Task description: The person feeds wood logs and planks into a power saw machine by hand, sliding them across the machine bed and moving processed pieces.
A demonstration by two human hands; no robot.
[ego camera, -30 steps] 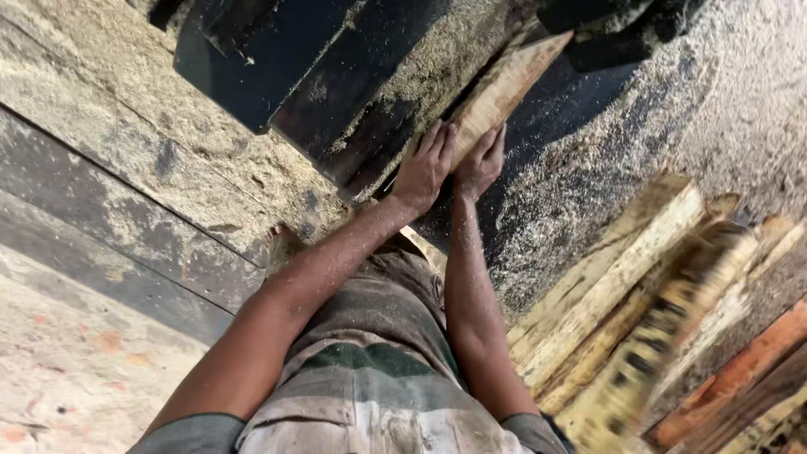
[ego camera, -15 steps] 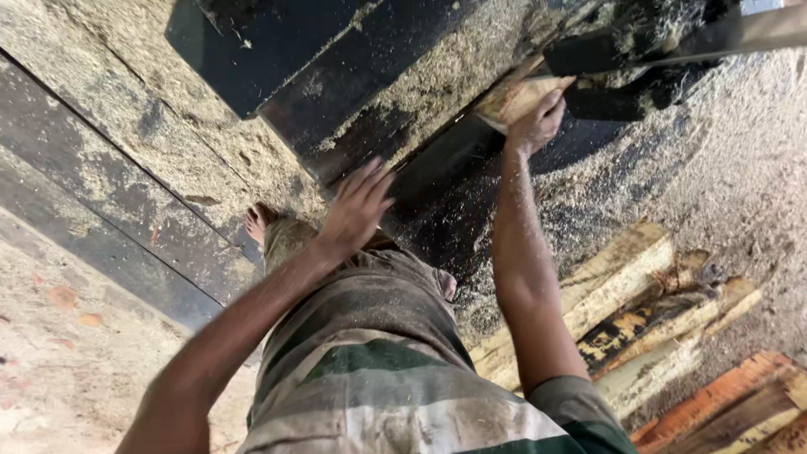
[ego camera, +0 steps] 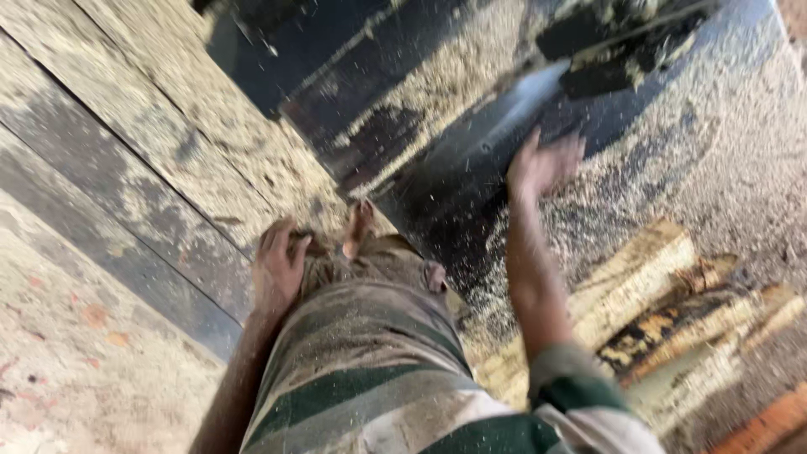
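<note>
Right hand (ego camera: 542, 164), fingers spread wide, hovers over the dark sawdust-strewn saw table (ego camera: 454, 181) mid-frame; left hand (ego camera: 277, 265) rests loosely open, holding nothing, at the striped cloth (ego camera: 361, 361).

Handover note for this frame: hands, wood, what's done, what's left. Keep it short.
Left hand: empty, resting at the person's thigh by the striped garment.
Right hand: open, fingers spread, holding nothing, over the dark sawdust-strewn bench; image is blurred here.
Wood: no piece in either hand. Rough offcut planks lie stacked to the right on the sawdust-covered floor.
Done: nothing on the bench surface near the hands.
Left: judging by the pile, more planks remain to be handled; exact count unclear.
</note>
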